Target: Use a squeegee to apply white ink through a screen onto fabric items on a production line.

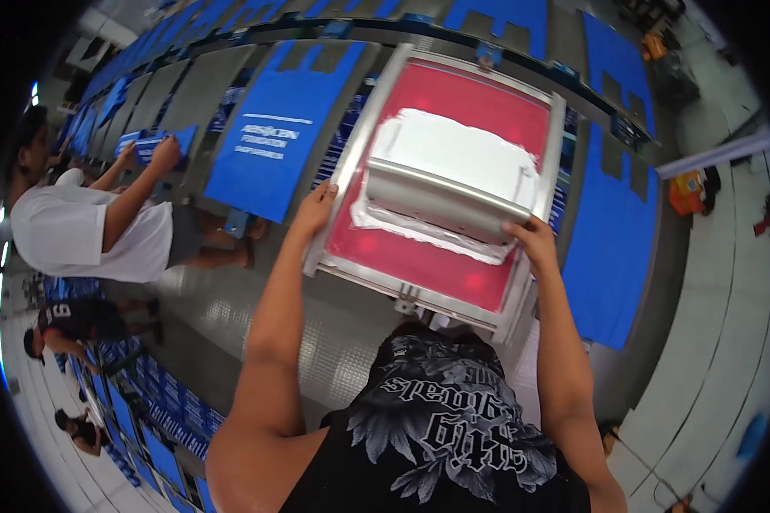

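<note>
A silk-screen frame (364, 141) with metal rails and a red mesh (479, 84) lies in front of me. White ink (462, 139) is spread across the middle of the mesh. A wide metal squeegee (445, 198) lies across the ink, with white ink along its near side. My left hand (316, 208) is closed on the left rail of the frame, its fingers curled over the edge. At the squeegee's right end is my right hand (535, 241), its fingers closed on that end beside the right rail.
Blue bag panels lie on boards at either side, a printed one (278, 128) on the left and a plain one (612, 244) on the right. A person in a white shirt (85, 224) handles a blue panel (169, 141) at the left. Others work farther back.
</note>
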A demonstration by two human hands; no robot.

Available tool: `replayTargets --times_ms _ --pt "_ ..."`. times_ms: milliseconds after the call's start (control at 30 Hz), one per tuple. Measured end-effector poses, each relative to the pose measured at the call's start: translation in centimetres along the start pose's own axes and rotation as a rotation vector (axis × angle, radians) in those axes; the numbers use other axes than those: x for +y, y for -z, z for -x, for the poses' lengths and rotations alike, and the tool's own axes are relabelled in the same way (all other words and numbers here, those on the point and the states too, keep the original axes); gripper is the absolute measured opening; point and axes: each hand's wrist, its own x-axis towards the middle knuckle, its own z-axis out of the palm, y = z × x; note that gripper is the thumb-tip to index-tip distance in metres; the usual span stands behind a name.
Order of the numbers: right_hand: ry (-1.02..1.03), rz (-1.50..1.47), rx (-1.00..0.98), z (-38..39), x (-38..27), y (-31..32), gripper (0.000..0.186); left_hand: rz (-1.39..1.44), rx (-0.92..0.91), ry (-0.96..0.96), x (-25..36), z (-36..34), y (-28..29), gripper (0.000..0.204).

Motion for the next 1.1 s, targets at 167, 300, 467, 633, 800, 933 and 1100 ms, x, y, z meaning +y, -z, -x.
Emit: replayTargets --times_ms 167,300,467,633,800,933,1100 --pt "-0.037 -0.082 0.053 2.2 -1.9 4.5 0.035 0.264 -0.096 -0.017 6.9 4.5 0.4 0.041" --pt "-0.019 -0.056 0.120 6.8 -2.7 13.5 0.040 0.458 -0.069 0.065 11.7 10.8 -5.9 0.043" --pt "-0.001 0.004 0.249 12.6 1.9 29.8 0.038 0.510 -0.220 -0.077 20.0 17.1 -19.2 0.045" --pt "-0.018 -0.026 0.236 13.2 5.0 36.5 0.038 0.518 -0.234 -0.072 23.4 20.4 -24.5 0.041" --pt "-0.034 0.000 0.167 10.5 6.0 41.1 0.040 0.492 -0.220 -0.034 24.6 21.6 -27.3 0.041" --pt "-0.034 0.054 0.193 9.3 7.0 42.1 0.044 0.265 -0.121 -0.134 25.9 21.3 -27.8 0.042" --pt "0.035 -0.031 0.117 9.0 7.4 41.6 0.038 0.309 -0.136 0.002 25.2 20.2 -28.8 0.045"
